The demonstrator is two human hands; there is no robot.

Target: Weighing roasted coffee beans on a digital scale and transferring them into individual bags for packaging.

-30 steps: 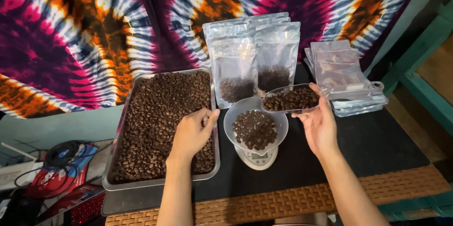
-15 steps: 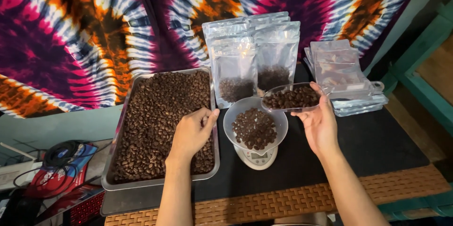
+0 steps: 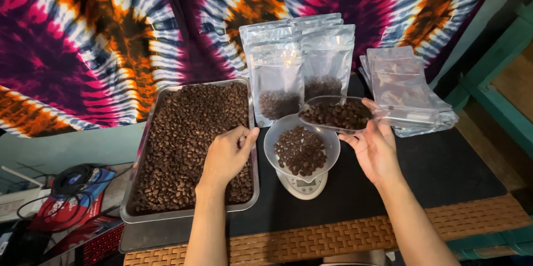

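Our right hand (image 3: 376, 152) pinches a clear scoop (image 3: 336, 114) of coffee beans level above the bowl (image 3: 301, 145) on the scale (image 3: 303, 186), keeping beans from spilling. Our left hand (image 3: 226, 155), fingers curled together, rests in the bean-filled tray (image 3: 191, 148); part-filled pouches (image 3: 300, 69) stand beyond.

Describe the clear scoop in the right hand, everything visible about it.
The clear scoop is a shallow, oblong tray of transparent plastic, heaped with dark roasted coffee beans. The right hand holds it at its right end, fingers over the rim. It hangs roughly level above the far rim of the clear bowl on the small white scale, in front of the standing pouches.
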